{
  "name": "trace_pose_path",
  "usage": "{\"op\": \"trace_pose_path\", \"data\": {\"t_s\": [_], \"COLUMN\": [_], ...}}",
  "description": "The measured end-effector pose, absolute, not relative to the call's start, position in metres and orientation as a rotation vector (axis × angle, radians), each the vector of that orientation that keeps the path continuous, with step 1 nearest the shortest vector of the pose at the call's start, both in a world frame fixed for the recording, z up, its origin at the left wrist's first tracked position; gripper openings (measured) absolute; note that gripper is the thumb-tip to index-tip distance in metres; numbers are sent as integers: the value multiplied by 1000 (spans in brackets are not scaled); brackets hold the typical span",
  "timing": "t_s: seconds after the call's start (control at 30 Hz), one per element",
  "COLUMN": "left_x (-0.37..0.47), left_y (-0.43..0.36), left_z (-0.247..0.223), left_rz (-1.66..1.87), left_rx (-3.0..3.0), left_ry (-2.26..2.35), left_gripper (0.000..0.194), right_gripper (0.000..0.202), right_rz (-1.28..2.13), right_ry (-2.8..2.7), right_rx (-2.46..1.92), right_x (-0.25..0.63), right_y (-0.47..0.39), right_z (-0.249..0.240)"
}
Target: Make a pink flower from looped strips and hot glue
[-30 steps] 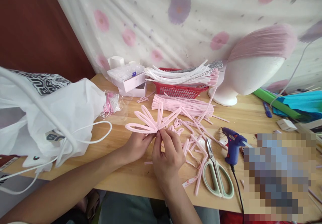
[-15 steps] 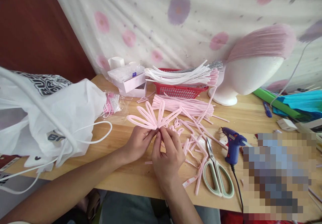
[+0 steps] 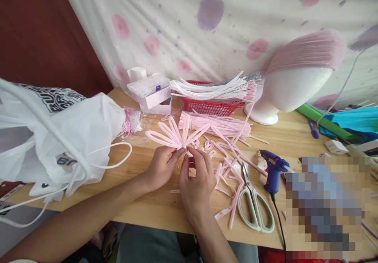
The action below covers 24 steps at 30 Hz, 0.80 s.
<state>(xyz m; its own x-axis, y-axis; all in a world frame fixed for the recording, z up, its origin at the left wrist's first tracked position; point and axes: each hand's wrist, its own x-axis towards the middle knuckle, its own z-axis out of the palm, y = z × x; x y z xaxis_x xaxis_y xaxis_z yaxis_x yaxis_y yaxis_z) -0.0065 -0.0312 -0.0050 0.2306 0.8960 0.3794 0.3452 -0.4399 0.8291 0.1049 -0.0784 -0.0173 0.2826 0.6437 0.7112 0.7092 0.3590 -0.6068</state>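
Several pink pipe cleaner loops fan out like petals in a pipe cleaner flower (image 3: 171,134) above the wooden table. My left hand (image 3: 163,164) pinches the flower's base between thumb and fingers. From the right, my right hand (image 3: 197,176) is closed at the same base, thumb and forefinger meeting just beneath the petals. Its fingertips partly hide what they pinch. Behind the flower lies a bundle of pink pipe cleaners (image 3: 217,124). Loose bent pipe cleaners (image 3: 220,147) and small curls are scattered to the right of my hands.
Green-handled scissors (image 3: 255,206), a tape measure (image 3: 225,212) and a blue glue gun (image 3: 273,170) lie to the right. A red basket (image 3: 206,107) of white pipe cleaners stands behind, beside a white foam head (image 3: 292,87). White bags (image 3: 97,133) and cables fill the left.
The flower has shifted slightly left and turned a little. My right fingers have moved slightly at its base, and more of the base now shows between my hands.
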Motion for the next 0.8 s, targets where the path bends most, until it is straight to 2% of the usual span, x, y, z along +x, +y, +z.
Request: {"op": "trace_pose_path", "data": {"t_s": [0.27, 0.57, 0.8], "left_x": [-7, -8, -8], "left_y": [-30, -31, -34], "left_z": [-4, -10, -11], "left_rz": [1241, 1266, 1256], "left_rx": [1824, 1964, 1960], "left_ry": [1090, 1121, 1094], "left_gripper": [31, 34, 33], "right_gripper": [9, 11, 10], "right_rz": [26, 91, 97], "right_ry": [-1419, -1421, -1418], "right_rx": [-1363, -1363, -1342], "right_x": [107, 113, 122], "right_y": [-80, -82, -93], "right_z": [-16, -11, 13]}}
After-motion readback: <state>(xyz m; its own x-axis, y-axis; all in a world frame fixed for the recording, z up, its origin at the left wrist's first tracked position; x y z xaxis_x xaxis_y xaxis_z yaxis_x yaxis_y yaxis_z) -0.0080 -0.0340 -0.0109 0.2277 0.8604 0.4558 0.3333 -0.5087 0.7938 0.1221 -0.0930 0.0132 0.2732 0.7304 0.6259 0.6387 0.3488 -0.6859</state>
